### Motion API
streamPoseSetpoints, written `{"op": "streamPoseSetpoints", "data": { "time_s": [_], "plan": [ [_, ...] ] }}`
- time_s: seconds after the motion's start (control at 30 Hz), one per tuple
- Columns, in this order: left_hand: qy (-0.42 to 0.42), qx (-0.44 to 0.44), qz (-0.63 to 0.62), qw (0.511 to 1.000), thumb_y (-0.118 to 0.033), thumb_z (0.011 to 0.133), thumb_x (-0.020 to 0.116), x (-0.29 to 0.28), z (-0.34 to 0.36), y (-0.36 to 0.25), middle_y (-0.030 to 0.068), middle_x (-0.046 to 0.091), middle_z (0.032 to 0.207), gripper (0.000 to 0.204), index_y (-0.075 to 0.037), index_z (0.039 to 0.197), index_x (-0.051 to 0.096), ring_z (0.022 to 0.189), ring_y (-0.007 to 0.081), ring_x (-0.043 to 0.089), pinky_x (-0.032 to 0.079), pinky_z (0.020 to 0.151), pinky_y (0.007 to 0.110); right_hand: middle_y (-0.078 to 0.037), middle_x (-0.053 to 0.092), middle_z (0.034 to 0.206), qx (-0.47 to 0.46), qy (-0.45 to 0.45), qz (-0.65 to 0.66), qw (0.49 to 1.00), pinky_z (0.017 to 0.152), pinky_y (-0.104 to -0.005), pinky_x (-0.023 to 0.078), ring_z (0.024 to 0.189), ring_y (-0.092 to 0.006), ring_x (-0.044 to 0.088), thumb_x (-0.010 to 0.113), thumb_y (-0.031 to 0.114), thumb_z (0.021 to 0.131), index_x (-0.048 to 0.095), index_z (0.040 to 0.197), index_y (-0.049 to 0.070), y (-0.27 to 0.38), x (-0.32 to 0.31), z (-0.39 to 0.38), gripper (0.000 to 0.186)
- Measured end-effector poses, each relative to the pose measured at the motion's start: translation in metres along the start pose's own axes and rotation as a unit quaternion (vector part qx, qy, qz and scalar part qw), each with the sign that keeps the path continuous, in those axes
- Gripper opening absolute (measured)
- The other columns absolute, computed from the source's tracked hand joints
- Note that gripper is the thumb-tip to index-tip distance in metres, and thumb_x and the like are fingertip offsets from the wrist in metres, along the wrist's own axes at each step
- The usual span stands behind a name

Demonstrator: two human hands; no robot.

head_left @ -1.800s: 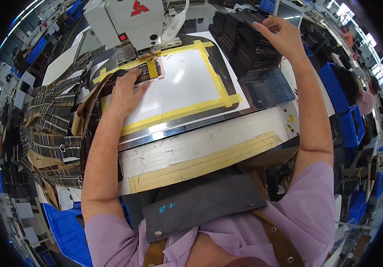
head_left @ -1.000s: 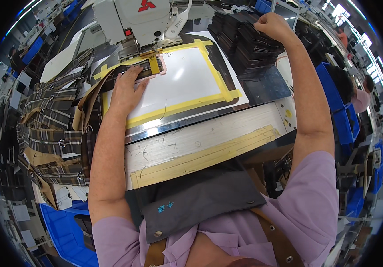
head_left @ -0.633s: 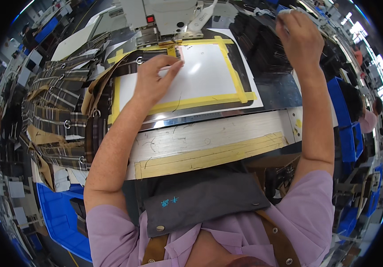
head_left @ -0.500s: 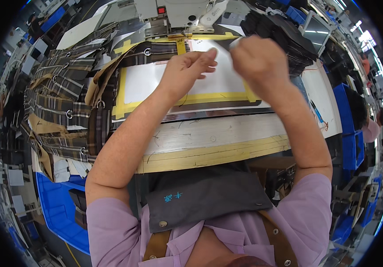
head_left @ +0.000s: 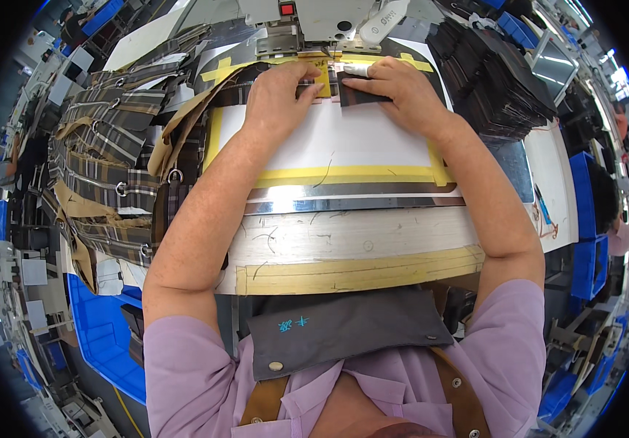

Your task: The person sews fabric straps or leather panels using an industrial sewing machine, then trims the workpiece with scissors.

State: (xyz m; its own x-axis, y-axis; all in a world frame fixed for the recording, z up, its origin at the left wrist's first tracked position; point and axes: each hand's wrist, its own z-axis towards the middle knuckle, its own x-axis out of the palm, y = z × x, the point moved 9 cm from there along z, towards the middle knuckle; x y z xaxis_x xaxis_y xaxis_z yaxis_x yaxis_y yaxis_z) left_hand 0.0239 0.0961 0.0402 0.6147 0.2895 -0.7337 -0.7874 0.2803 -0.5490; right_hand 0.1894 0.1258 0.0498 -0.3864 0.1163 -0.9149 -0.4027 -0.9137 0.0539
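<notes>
A plaid fabric strip (head_left: 235, 93) with metal rings runs from the pile at left toward the sewing machine (head_left: 296, 44). My left hand (head_left: 278, 98) is closed on its end, thumb and forefinger bent beside a yellow guide tab (head_left: 322, 82). My right hand (head_left: 411, 96) holds a small dark fabric piece (head_left: 362, 93) just right of that tab, under the machine head. One right finger wears a white cover (head_left: 359, 70). A white sheet (head_left: 314, 139) edged with yellow tape lies beneath both hands. The fingertips' undersides are hidden.
Plaid strips with metal rings (head_left: 102, 175) are heaped at left. A tall stack of dark fabric pieces (head_left: 493, 80) stands at right. A blue-handled tool (head_left: 543, 206) lies on the right table edge. Blue bins (head_left: 102, 328) stand below left and at right.
My right hand has come down and now holds the dark piece flat by the yellow tab. My left hand has moved up onto the plaid strip. The view has shifted slightly.
</notes>
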Motion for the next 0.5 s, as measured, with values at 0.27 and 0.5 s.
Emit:
{"op": "streamPoseSetpoints", "data": {
  "time_s": [0.27,0.5],
  "plan": [
    [0.034,0.066,0.050,0.996,-0.026,0.085,0.075,0.005,-0.008,-0.005,0.0172,0.063,0.127,0.052,-0.003,0.129,0.059,0.119,0.0358,0.061,0.049,0.103,0.042,0.003,0.069,0.102,-0.051,-0.059,-0.026,0.997,0.094,-0.0366,0.048,0.102,-0.0215,0.060,0.070,0.009,0.082,0.077,0.116,0.026,-0.017,0.017,0.025,0.038],
    [0.111,0.041,0.024,0.993,-0.037,0.088,0.075,0.012,-0.010,-0.014,0.0162,0.059,0.130,0.057,-0.014,0.138,0.058,0.120,0.0337,0.060,0.050,0.103,0.042,0.004,0.070,0.100,-0.048,-0.063,-0.031,0.996,0.092,-0.0362,0.048,0.100,-0.0208,0.061,0.069,0.007,0.082,0.078,0.113,0.025,-0.018,0.020,0.026,0.037]
  ]
}}
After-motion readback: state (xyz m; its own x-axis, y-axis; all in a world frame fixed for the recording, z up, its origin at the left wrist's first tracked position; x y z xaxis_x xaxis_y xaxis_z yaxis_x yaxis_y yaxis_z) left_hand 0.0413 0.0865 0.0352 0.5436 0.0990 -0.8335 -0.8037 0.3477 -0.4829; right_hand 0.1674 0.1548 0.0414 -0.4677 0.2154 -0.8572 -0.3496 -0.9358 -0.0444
